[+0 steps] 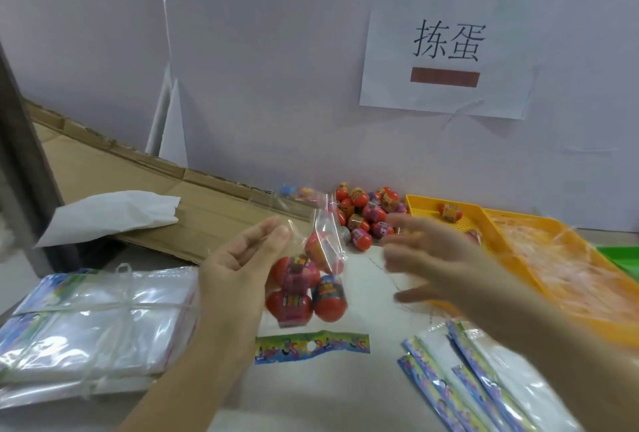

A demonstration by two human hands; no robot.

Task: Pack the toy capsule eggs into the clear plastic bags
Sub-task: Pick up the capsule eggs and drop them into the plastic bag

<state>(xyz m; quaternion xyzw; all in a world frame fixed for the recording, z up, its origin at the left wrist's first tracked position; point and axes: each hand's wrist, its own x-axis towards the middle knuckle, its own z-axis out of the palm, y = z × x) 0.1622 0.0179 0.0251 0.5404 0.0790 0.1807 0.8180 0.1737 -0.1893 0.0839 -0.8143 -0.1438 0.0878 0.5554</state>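
My left hand [238, 259] holds a clear plastic bag [328, 224] up by its top edge, above the table. Several red capsule eggs [304, 290] with colourful labels hang inside the bag. My right hand [425, 255] is blurred just to the right of the bag, fingers spread, with nothing in it. A pile of loose red capsule eggs [366, 214] lies on the table at the back, against the wall. A colourful header card strip [311, 345] lies flat below the bag.
A tied bundle of clear bags [93, 324] lies at the left. More flat bags with colourful headers [477, 379] lie at the lower right. Yellow trays [518, 252] stand at the right, one holding an egg [451, 212]. Flattened cardboard [173, 203] lies behind, under a white bag [114, 214].
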